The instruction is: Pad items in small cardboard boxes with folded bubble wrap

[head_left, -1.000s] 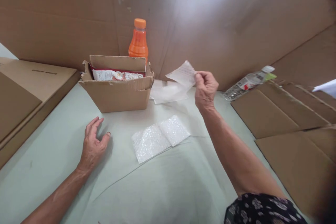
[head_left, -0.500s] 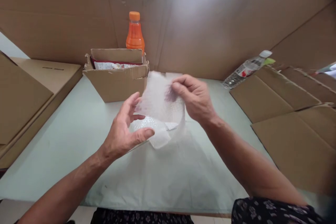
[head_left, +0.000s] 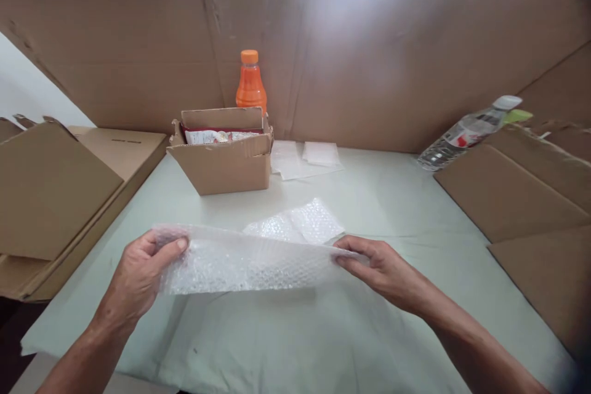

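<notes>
A long strip of clear bubble wrap (head_left: 258, 265) is stretched out above the table between my two hands. My left hand (head_left: 143, 265) pinches its left end, thumb on top. At the other end, my right hand (head_left: 373, 261) grips the strip between thumb and fingers. Just behind the strip, another crumpled piece of bubble wrap (head_left: 309, 221) lies on the table, its near edge partly covered. Thin whitish translucent sheets (head_left: 309, 160) lie flat farther back, beside an open cardboard box (head_left: 226, 169) that holds a packet (head_left: 221, 136).
An orange bottle (head_left: 251, 83) stands behind the box, against the cardboard wall (head_left: 392, 61). A clear bottle (head_left: 466, 132) leans at the right by cardboard flaps (head_left: 512, 178). More cardboard boxes (head_left: 60, 191) stand at the left. A pale green cloth (head_left: 286, 338) covers the table.
The bubble wrap strip has been spread wide and lowered nearer to me. My left hand, earlier apart with fingers spread, now grips one end. The head view has tilted up.
</notes>
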